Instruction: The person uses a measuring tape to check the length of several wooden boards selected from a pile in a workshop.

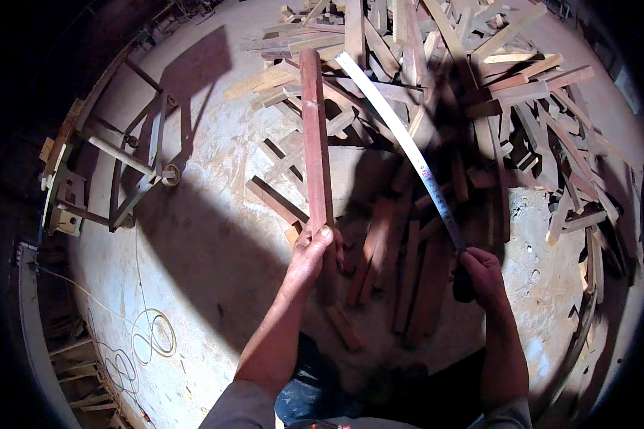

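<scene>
My left hand [311, 252] is closed round the lower part of a reddish-brown wooden bar [313, 143], which points away from me, nearly upright in the view. In my right hand [483, 273] is a tape measure [464, 284] with a dark case, partly hidden by the fingers. Its pale metal blade [390, 118] runs out far and to the left, bending a little. The blade's free end lies near the bar's far end but apart from it. Below both hands, several reddish wood pieces [383, 243] lie in shadow.
A large heap of wood offcuts [508, 93] spreads across the far and right side. At left stands a wheeled metal-framed table [136, 171]. A coiled pale cable [154, 336] lies on the concrete floor [215, 300]. A grey concrete block [540, 250] sits at right.
</scene>
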Tool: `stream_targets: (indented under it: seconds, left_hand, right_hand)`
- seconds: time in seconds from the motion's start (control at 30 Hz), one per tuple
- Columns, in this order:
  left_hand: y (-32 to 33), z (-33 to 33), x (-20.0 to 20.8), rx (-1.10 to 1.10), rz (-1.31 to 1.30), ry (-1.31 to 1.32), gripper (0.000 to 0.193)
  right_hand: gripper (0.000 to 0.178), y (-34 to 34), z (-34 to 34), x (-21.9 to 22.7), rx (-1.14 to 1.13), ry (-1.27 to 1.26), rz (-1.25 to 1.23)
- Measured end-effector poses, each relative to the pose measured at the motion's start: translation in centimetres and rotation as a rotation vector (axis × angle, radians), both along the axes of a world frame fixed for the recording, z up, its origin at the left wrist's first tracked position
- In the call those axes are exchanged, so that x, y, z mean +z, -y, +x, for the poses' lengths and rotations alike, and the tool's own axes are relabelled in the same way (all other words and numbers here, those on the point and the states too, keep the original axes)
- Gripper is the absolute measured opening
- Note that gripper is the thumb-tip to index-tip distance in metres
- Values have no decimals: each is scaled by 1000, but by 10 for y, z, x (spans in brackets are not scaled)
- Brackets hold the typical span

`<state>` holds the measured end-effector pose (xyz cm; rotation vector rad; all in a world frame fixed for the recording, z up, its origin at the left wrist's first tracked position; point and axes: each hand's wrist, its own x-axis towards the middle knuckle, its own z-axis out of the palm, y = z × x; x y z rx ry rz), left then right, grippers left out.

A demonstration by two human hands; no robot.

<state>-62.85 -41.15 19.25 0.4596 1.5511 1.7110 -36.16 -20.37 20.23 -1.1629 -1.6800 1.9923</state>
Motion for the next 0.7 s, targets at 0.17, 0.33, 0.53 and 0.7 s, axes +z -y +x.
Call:
stream_targets:
  seconds: [0.17, 0.33, 0.53, 0.7]
  left_hand:
    - [-3, -4, -12, 93, 70, -133, 46]
    - [-5, -2, -9, 191, 32, -303, 70]
    - [0, -1, 2, 347, -358, -609, 73]
    - [-1, -3, 8, 473, -478, -673, 71]
  right_hand:
    - [19, 2, -2, -1, -19, 29, 2]
    - [17, 1, -2, -8, -23, 6, 9]
    - [17, 4, -3, -8, -60, 20, 1]
    - [18, 0, -3, -13, 6, 29, 45]
